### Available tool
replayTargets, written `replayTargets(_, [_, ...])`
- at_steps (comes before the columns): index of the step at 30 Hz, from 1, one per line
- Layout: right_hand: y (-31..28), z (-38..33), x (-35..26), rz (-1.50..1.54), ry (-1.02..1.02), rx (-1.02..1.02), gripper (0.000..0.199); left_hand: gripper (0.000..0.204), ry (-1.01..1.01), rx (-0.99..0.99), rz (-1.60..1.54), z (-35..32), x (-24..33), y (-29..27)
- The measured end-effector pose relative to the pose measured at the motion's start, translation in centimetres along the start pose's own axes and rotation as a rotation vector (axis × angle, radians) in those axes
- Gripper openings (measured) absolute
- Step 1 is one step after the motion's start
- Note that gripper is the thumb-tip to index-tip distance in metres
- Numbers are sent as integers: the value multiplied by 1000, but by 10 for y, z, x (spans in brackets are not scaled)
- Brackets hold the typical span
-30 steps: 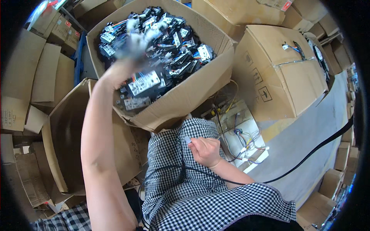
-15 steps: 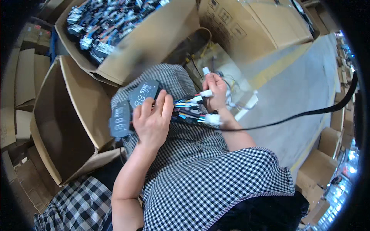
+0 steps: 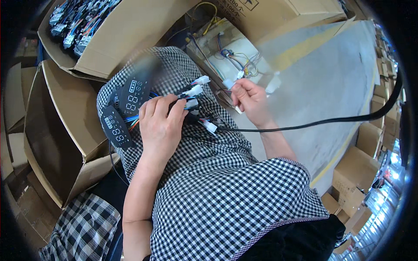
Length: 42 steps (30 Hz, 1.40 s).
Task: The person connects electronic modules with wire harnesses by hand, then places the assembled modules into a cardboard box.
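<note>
My left hand is closed around a bundle of coloured wires on my lap, over the checked apron. On its left side lie dark display panels with pale digit segments, among them a lower display panel and an upper display panel. From the hand's right side stick out several white plugs. My right hand, apart from the bundle, pinches a white connector at the edge of a whitish box with loose coloured wires on top. The connector's far side is partly hidden by blur.
A large carton at the upper left holds many wired parts. Beside it stands an open carton with a dark interior. A black cable crosses from the right to my lap. More cartons line the right side.
My right hand has drawn away from the plugs of the bundle, still pinching the white connector. The bundle and my left hand sit further left in the picture, and the whole view has shifted.
</note>
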State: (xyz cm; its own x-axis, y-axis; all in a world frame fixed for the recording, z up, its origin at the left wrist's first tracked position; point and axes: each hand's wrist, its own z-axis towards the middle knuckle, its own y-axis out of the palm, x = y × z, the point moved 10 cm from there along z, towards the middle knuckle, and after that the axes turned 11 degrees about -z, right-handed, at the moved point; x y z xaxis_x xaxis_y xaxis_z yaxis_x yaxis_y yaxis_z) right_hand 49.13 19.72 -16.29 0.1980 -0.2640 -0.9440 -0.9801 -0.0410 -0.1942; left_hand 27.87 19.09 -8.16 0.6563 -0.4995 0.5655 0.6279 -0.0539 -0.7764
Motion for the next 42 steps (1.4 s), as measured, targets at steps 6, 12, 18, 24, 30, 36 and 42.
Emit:
replayTargets(6, [33,-8,-15,-123,-85,-276,21,24,-63,208,-329,-5,-14,-22])
replayTargets(12, [74,-16,-17,275,174,-486,21,26,-116,126,-444,-8,-16,-22])
replayTargets(18, [93,-27,-5,526,473,-599,24,31,-11,175,-332,-12,-11,-26])
replayTargets(24, [95,-37,6,452,494,-681,22,32,155,197,-241,-25,2,-26])
replayTargets(30, [96,-49,10,613,481,-682,17,30,275,270,-231,-32,11,-30])
replayTargets(36, [87,-43,16,250,223,-496,20,26,233,202,-301,-34,6,-20])
replayTargets(42, [91,-44,17,187,224,-490,20,24,220,185,-304,-36,3,-17])
